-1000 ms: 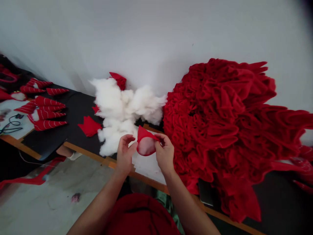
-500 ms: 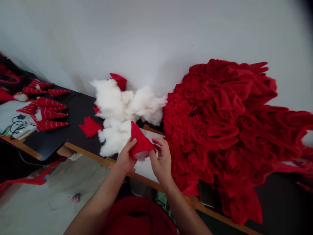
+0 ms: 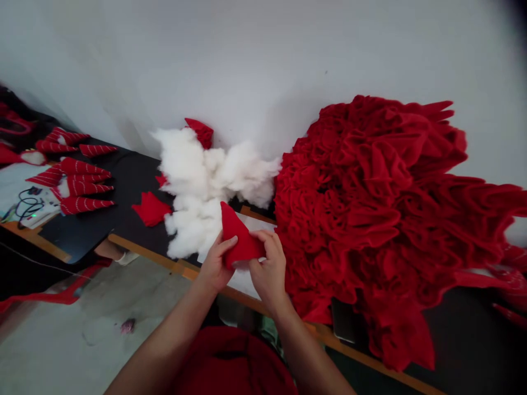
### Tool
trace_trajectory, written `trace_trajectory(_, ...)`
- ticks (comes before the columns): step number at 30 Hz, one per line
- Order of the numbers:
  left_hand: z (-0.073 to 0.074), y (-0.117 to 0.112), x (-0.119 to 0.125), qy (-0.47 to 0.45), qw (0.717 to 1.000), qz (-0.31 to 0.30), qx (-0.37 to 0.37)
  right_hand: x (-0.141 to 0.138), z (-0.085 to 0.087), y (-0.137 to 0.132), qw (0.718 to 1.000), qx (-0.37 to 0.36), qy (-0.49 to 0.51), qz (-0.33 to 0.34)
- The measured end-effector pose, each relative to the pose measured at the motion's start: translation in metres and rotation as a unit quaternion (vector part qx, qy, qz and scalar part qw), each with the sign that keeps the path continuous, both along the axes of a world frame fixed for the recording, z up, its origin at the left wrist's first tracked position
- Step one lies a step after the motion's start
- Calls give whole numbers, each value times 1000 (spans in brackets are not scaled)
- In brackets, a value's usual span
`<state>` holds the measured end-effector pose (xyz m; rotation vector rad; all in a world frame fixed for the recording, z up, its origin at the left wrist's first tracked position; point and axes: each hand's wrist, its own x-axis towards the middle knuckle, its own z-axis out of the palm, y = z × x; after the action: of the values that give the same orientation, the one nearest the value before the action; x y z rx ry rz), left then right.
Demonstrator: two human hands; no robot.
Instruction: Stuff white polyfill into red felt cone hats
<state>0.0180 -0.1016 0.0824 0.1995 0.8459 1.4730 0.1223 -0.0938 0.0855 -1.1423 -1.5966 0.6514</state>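
Both my hands grip a small red fabric cone with white stuffing showing at its open bottom. My left hand holds its left side, thumb on the cloth. My right hand pinches its right edge with closed fingers. The cone's tip points up and away from me. Just behind it a heap of white stuffing lies on the table.
A big pile of empty red fabric cones fills the table's right side. Flat red pieces lie left of the stuffing. Striped stuffed cones rest at far left near a cable. A white wall stands behind; grey floor lies below left.
A second ago the cone's stuffed opening faced me, held by my right hand. It has since been turned tip-up, and both hands closed on it.
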Motion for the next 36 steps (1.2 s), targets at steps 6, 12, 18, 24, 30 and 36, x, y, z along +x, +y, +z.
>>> trace_trajectory(6,3,0,0,-17,1000,4,1,0,3,-1,999,11,-37,37)
trace_trajectory(12,4,-1,7,-1,1000,-7,4,3,-1,6,995,29,-91,43)
trace_trajectory(18,4,3,11,28,1000,9,-5,5,-3,7,997,42,-59,-10)
trace_trajectory(24,-3,-4,6,128,990,29,44,10,-5,13,997,33,-32,-57)
trace_trajectory(30,2,-15,8,487,861,75,130,7,-2,14,997,42,-29,-62)
trace_trajectory(36,-1,-2,8,643,734,163,146,-5,-3,10,995,78,-38,-51)
